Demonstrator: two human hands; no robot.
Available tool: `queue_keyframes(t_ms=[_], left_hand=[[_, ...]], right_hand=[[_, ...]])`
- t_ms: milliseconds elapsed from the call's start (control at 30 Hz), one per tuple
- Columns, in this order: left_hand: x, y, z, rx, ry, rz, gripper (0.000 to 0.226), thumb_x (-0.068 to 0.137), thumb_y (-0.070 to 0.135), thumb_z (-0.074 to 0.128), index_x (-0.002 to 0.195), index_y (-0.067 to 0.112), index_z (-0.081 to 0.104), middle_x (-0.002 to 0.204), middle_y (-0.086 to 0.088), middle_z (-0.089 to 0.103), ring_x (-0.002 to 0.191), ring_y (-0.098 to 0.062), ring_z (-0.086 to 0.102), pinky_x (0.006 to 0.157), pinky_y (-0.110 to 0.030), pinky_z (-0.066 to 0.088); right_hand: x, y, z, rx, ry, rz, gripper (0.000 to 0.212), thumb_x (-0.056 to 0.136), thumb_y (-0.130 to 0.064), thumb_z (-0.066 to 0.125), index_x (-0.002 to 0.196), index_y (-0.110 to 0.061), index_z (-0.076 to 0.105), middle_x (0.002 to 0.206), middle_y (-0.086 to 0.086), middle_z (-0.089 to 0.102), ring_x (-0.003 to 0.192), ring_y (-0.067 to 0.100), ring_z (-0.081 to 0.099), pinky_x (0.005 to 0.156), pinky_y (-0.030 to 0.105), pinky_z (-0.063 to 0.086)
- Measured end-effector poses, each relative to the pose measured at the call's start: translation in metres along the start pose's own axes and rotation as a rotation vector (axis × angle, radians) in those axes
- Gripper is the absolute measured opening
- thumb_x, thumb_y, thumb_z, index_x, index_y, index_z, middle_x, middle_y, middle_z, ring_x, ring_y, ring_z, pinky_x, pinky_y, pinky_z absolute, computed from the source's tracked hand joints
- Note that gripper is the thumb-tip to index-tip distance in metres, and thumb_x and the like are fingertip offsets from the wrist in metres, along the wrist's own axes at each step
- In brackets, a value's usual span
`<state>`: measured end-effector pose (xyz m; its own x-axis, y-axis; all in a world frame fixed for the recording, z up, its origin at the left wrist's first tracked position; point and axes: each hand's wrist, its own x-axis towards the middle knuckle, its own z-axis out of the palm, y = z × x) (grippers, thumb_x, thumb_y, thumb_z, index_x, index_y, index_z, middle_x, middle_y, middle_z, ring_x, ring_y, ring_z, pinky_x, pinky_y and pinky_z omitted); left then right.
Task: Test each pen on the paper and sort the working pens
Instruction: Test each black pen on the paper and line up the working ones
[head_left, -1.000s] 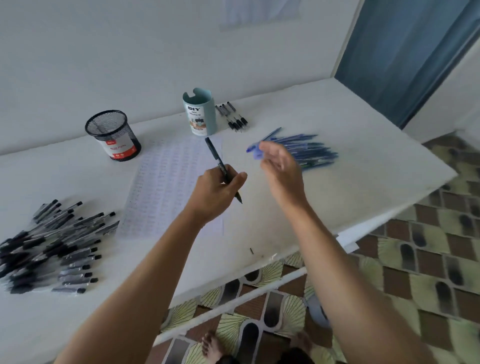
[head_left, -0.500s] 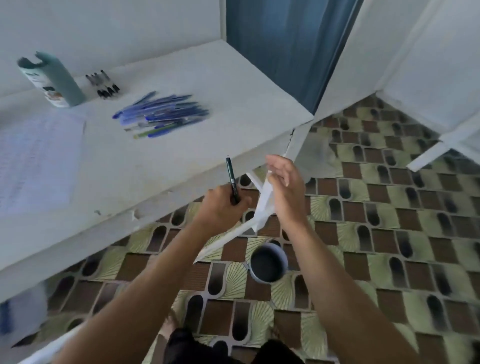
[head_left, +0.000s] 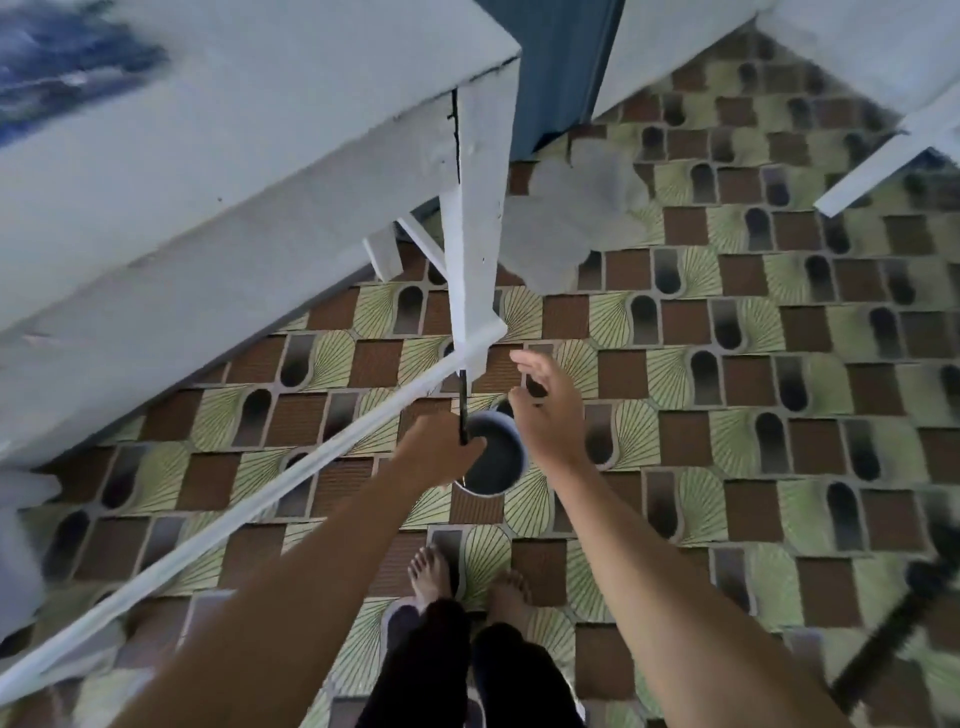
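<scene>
Left grip (head_left: 441, 449) is closed round the black pen (head_left: 461, 402), held upright w/ its lower end at the rim of the dark cup (head_left: 493, 462) on the floor; right grip (head_left: 545, 410) is open, holding nothing, just beside that cup. Vs 1 s ago both have dropped from over the paper on the surface (head_left: 208, 156) to the cup, so the test looks done & this pen is prob about to be sorted in. Table leg (head_left: 472, 249) & crossbar (head_left: 260, 504) stand just beyond the cup, bare feet (head_left: 431, 571) on its near side, blurred blue pens (head_left: 62, 57) well beyond it on the surface; the leg is the closest obstacle.
</scene>
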<state>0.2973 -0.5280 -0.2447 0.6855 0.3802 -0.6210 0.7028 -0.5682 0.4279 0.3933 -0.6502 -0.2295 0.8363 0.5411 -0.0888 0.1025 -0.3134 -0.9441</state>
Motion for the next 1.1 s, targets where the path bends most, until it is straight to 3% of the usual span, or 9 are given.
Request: queue_keyframes(t_ms=[167, 267, 367, 467, 567, 767, 933, 1033, 1100], left_hand=[[0.096, -0.048, 0.084, 0.056, -0.09, -0.042, 0.03, 0.097, 0.031, 0.056, 0.103, 0.002, 0.064, 0.076, -0.005, 0.065, 0.068, -0.017, 0.067, 0.056, -0.022, 0.05], [0.152, -0.071, 0.134, 0.106, -0.106, -0.045, 0.034, 0.099, 0.027, 0.054, 0.118, -0.001, 0.058, 0.08, -0.004, 0.062, 0.075, -0.019, 0.066, 0.065, -0.025, 0.054], [0.206, -0.093, 0.181, 0.115, -0.09, -0.014, 0.04, 0.1, 0.024, 0.054, 0.132, 0.002, 0.049, 0.097, -0.009, 0.065, 0.084, -0.02, 0.064, 0.071, -0.026, 0.055], [0.247, -0.114, 0.221, 0.181, -0.125, 0.021, 0.037, 0.102, 0.033, 0.048, 0.114, 0.001, 0.06, 0.091, -0.006, 0.063, 0.082, -0.017, 0.059, 0.068, -0.022, 0.048], [0.275, -0.131, 0.249, 0.223, -0.128, 0.01, 0.044, 0.1, 0.047, 0.047, 0.104, 0.006, 0.063, 0.086, -0.006, 0.062, 0.08, -0.022, 0.062, 0.071, -0.031, 0.049], [0.285, -0.138, 0.261, 0.265, -0.054, -0.003, 0.038, 0.099, 0.048, 0.045, 0.107, 0.012, 0.053, 0.091, -0.006, 0.063, 0.081, -0.025, 0.064, 0.077, -0.041, 0.058], [0.258, -0.121, 0.232, 0.151, 0.066, -0.038, 0.043, 0.096, 0.05, 0.053, 0.124, 0.018, 0.053, 0.112, -0.003, 0.06, 0.103, -0.026, 0.06, 0.088, -0.043, 0.054], [0.228, -0.107, 0.205, 0.007, 0.082, 0.033, 0.055, 0.091, 0.054, 0.054, 0.134, 0.019, 0.051, 0.127, -0.004, 0.06, 0.116, -0.026, 0.057, 0.096, -0.047, 0.051], [0.2, -0.095, 0.18, -0.062, 0.106, 0.06, 0.058, 0.09, 0.054, 0.055, 0.136, 0.019, 0.049, 0.131, -0.005, 0.058, 0.122, -0.027, 0.054, 0.1, -0.05, 0.049]], right_hand=[[0.033, 0.12, 0.037, -0.054, 0.088, 0.022, 0.043, 0.082, -0.018, 0.055, 0.124, -0.013, 0.063, 0.117, -0.012, 0.063, 0.109, -0.015, 0.052, 0.095, 0.004, 0.037], [0.047, 0.195, 0.063, -0.073, 0.111, 0.045, 0.042, 0.083, -0.017, 0.057, 0.124, -0.014, 0.063, 0.119, -0.009, 0.064, 0.11, -0.009, 0.054, 0.096, 0.004, 0.035], [0.057, 0.264, 0.086, -0.094, 0.12, 0.04, 0.042, 0.084, -0.026, 0.055, 0.123, -0.014, 0.063, 0.118, -0.011, 0.062, 0.109, -0.008, 0.053, 0.096, 0.006, 0.036], [0.062, 0.32, 0.105, -0.095, 0.139, 0.049, 0.041, 0.085, -0.027, 0.054, 0.12, -0.008, 0.064, 0.118, -0.001, 0.066, 0.11, 0.003, 0.059, 0.098, 0.017, 0.046], [0.064, 0.359, 0.118, -0.101, 0.18, 0.038, 0.033, 0.087, -0.015, 0.058, 0.116, 0.0, 0.064, 0.111, 0.01, 0.069, 0.105, 0.018, 0.064, 0.094, 0.036, 0.054], [0.065, 0.378, 0.127, -0.093, 0.199, 0.05, 0.036, 0.086, -0.017, 0.055, 0.116, 0.0, 0.064, 0.108, 0.01, 0.07, 0.102, 0.018, 0.065, 0.092, 0.033, 0.055], [0.057, 0.348, 0.116, -0.083, 0.134, 0.1, 0.048, 0.083, -0.02, 0.053, 0.128, -0.005, 0.061, 0.121, 0.002, 0.065, 0.112, 0.006, 0.057, 0.101, 0.022, 0.046], [0.05, 0.313, 0.101, -0.114, 0.077, 0.121, 0.054, 0.083, -0.026, 0.052, 0.136, -0.012, 0.057, 0.125, -0.007, 0.06, 0.115, 0.001, 0.052, 0.099, 0.005, 0.034], [0.044, 0.281, 0.089, -0.137, 0.06, 0.116, 0.056, 0.084, -0.028, 0.051, 0.139, -0.016, 0.054, 0.133, -0.004, 0.06, 0.12, -0.001, 0.049, 0.098, 0.002, 0.028]])
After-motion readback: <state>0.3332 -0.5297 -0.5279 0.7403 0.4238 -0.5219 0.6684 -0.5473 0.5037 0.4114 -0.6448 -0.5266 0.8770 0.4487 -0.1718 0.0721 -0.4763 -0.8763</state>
